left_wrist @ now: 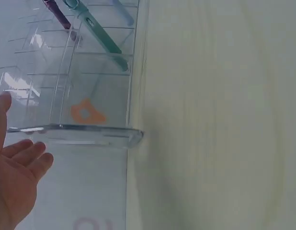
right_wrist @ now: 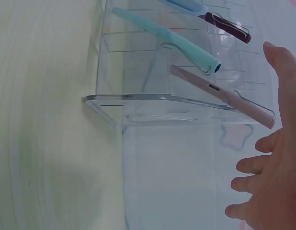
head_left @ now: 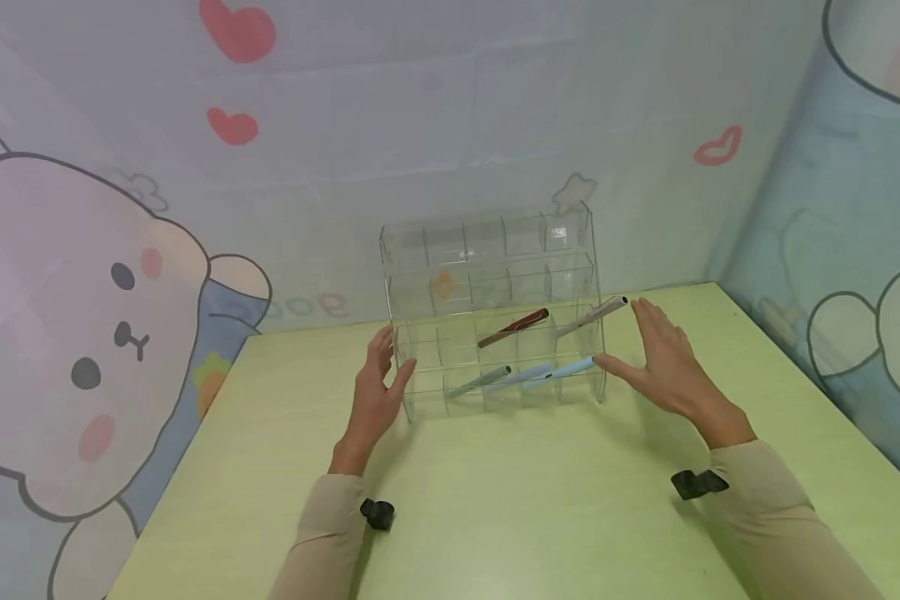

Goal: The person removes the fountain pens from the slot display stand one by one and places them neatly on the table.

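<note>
I can't tell whether my left hand point(head_left: 375, 393) touches the clear rack point(head_left: 495, 308); wrist views crop both palms, and the pens' point(head_left: 513, 327) lower ends blur.

Pale green table point(head_left: 510, 517) with a clear acrylic pen rack point(head_left: 495, 317) directly on it.

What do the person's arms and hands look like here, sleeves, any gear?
Both arms wear long beige sleeves ending at the wrists. The left hand and right hand are bare: no gloves, rings or watch visible. A small black clip-like mount sits under each wrist, left and right. No cables show.
</note>
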A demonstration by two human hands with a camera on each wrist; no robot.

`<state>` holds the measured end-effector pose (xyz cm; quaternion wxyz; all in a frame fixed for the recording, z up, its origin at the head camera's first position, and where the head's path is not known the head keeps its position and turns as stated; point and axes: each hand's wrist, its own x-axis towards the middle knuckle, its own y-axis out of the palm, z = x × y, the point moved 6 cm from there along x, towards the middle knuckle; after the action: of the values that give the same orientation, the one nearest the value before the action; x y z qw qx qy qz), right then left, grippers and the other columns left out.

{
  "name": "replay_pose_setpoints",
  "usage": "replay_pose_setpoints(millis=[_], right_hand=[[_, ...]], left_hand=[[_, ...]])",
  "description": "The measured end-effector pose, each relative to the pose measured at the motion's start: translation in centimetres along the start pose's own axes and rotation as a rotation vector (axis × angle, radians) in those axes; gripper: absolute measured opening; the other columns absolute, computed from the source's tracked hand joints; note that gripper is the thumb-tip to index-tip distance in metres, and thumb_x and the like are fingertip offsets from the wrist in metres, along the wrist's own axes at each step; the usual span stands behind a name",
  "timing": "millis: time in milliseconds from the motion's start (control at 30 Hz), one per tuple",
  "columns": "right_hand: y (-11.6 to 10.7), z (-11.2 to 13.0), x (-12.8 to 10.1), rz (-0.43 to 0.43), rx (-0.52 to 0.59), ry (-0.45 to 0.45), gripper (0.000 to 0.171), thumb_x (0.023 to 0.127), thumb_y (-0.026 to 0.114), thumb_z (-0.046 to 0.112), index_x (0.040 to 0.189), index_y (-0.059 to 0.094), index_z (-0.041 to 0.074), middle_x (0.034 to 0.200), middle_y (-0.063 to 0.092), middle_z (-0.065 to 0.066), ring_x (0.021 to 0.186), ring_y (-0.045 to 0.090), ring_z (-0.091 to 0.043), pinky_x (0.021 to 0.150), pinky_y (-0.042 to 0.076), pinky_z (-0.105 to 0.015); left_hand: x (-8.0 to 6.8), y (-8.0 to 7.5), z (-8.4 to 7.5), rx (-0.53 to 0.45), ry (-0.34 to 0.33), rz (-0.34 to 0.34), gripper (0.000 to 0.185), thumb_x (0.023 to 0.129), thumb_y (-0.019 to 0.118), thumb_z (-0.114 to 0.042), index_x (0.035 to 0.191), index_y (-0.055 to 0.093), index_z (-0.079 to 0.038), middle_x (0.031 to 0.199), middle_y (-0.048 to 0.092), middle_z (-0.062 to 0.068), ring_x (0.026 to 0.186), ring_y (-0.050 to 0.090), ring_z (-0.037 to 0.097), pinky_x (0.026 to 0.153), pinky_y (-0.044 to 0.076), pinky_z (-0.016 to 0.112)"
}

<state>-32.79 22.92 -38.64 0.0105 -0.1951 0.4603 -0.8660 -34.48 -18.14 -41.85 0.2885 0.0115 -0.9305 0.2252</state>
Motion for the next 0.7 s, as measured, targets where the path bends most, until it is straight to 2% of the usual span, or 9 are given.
replay_pose_setpoints(millis=[100,233,367,600,700], right_hand=[[-0.2,0.2,0.1,-0.010,0.017,0.005,0.104,0.094,0.062,0.056,0.158,0.004,-0.002,0.163,0.009,-0.028,0.150,0.007,-0.045,0.111,0.006,-0.072],[-0.6,0.5,0.5,-0.020,0.030,0.011,0.105,0.094,0.062,0.055,0.159,0.002,-0.001,0.163,0.008,-0.028,0.150,0.007,-0.045,0.112,0.006,-0.070],[-0.7,0.8,0.7,-0.021,0.038,0.017,0.105,0.094,0.062,0.055,0.159,0.002,-0.001,0.164,0.007,-0.026,0.150,0.007,-0.044,0.114,0.006,-0.068],[-0.9,1.3,0.9,-0.040,0.051,-0.015,0.103,0.096,0.061,0.053,0.158,0.002,-0.003,0.163,0.007,-0.029,0.149,0.008,-0.046,0.114,0.007,-0.067],[-1.1,1.3,1.1,-0.064,0.066,-0.013,0.102,0.095,0.062,0.052,0.158,0.003,-0.003,0.163,0.008,-0.028,0.149,0.009,-0.046,0.114,0.010,-0.066]], left_hand=[[0.1,0.1,0.0,0.005,-0.005,-0.045,0.047,0.105,0.055,-0.024,0.147,0.042,-0.007,0.150,0.045,0.021,0.135,0.046,0.041,0.106,0.041,0.053],[0.0,0.1,0.1,0.004,-0.036,-0.100,0.034,0.106,0.053,-0.026,0.135,0.056,-0.008,0.140,0.055,0.021,0.124,0.057,0.041,0.094,0.051,0.051],[0.3,-0.1,-0.2,0.026,-0.043,-0.139,0.029,0.105,0.055,-0.026,0.127,0.062,-0.009,0.133,0.062,0.020,0.118,0.062,0.039,0.089,0.054,0.050],[1.0,-0.3,-0.8,0.130,-0.059,-0.186,0.024,0.102,0.062,-0.025,0.116,0.072,-0.009,0.121,0.069,0.016,0.100,0.071,0.036,0.079,0.058,0.048],[1.4,-0.3,-1.0,0.160,-0.055,-0.206,0.021,0.100,0.065,-0.025,0.110,0.073,-0.008,0.113,0.072,0.015,0.101,0.071,0.035,0.080,0.058,0.046]])
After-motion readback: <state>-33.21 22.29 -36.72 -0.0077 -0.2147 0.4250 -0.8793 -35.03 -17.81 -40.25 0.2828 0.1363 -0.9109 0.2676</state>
